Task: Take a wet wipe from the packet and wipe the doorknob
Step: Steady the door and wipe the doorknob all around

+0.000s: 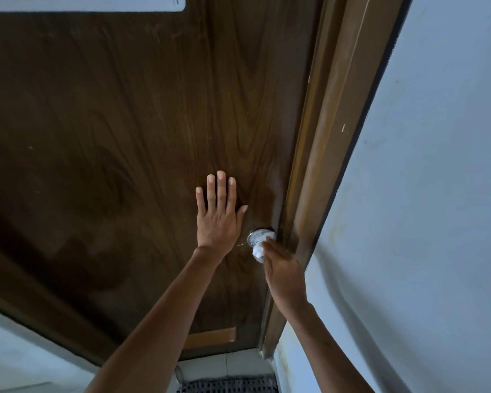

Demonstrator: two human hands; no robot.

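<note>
While the left hand [220, 215] lay flat and spread on the door [125, 137], likely steadying it, the right hand [284, 275] pinched the wet wipe [259, 251] against the doorknob [260, 236].

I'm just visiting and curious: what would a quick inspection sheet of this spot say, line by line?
Surface: dark wood-grain door, shut against its brown frame.
Job's things: white wet wipe bunched against the metal doorknob; the packet is not in view.
Clutter: nothing seen.
Hands: left hand flat on the door, fingers spread, beside the knob; right hand closed on the wipe at the knob.
Cables: nothing seen.
Surroundings: pale wall to the right, a dark woven mat on the floor below, a white panel at the door's top.
</note>
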